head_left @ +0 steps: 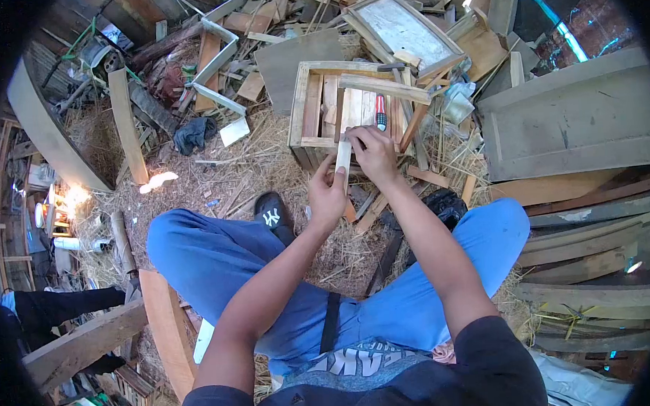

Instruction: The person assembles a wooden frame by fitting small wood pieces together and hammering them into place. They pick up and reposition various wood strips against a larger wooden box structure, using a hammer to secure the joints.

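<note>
A short pale wooden strip [343,156] stands between my two hands, in front of the wooden crate [307,141]. My left hand [327,192] is closed around its lower part, with the thumb along its face. The fingers of my right hand [372,153] are bent together at the strip's upper end, close to the crate's near edge. Inside the crate lies a tool with a red, white and dark handle [380,113]; its kind cannot be made out. A loose board [385,87] rests across the crate's top, beside a dark bar-like piece [391,67].
Scrap wood and straw cover the ground around the crate. A framed panel [404,33] leans behind it. Stacked boards [584,244] line the right side, below a large grey panel [567,128]. At left, a thick beam [90,344] stretches near another person's dark-clothed leg [66,306].
</note>
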`<control>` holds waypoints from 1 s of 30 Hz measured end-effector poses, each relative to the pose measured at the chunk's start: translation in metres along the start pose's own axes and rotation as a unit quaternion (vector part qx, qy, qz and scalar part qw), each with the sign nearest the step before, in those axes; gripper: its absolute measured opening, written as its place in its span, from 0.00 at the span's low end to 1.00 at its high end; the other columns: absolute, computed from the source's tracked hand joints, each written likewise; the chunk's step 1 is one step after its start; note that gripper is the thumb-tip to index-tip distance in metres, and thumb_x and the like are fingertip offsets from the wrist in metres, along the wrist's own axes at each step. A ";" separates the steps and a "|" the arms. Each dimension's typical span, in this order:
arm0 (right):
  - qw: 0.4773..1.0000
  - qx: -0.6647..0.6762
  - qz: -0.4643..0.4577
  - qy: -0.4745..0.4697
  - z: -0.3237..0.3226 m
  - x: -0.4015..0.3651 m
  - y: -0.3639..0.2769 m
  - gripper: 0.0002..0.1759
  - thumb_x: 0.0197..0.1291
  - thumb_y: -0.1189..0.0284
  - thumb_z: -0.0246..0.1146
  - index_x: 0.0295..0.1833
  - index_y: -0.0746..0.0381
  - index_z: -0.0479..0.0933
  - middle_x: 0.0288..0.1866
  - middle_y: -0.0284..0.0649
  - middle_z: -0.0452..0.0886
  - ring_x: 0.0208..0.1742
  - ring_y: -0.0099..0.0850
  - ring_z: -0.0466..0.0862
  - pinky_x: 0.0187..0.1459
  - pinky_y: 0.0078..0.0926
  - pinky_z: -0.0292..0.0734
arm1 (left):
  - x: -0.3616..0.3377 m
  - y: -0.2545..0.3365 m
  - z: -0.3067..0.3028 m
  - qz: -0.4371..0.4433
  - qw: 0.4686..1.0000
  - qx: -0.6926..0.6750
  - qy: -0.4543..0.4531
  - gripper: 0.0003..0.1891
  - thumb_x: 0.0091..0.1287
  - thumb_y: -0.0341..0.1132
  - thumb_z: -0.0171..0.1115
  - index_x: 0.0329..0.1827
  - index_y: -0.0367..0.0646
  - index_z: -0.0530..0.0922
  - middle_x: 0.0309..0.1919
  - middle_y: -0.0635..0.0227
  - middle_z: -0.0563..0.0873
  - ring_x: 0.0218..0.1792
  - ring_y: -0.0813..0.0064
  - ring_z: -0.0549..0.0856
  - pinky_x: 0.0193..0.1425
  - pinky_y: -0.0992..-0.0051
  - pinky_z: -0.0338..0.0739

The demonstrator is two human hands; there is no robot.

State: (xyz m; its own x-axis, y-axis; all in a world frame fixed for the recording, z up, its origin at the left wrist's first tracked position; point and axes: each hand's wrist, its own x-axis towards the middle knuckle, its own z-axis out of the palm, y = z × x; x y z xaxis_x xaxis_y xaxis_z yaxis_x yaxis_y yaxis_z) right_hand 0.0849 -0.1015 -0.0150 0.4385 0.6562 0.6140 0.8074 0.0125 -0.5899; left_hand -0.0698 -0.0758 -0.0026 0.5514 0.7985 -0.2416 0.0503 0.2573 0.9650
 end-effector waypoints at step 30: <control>0.988 -0.002 -0.113 0.109 -0.068 0.028 -0.049 0.11 0.57 0.84 0.67 0.46 0.66 0.84 0.36 0.45 0.87 0.36 0.40 0.88 0.40 0.36 0.84 | 0.001 0.005 -0.002 -0.019 0.999 -0.037 0.003 0.20 0.80 0.33 0.55 0.74 0.43 0.76 0.39 0.70 0.86 0.30 0.84 0.80 0.29 0.79 0.74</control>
State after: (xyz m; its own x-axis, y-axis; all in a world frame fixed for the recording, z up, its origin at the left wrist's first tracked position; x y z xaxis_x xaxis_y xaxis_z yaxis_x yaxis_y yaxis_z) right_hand 0.0846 -0.1352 0.0661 0.3219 0.4583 0.8285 0.8955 0.1368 -0.4236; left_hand -0.0709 -0.0723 0.0014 0.5448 0.7909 -0.2786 0.0084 0.3270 0.9450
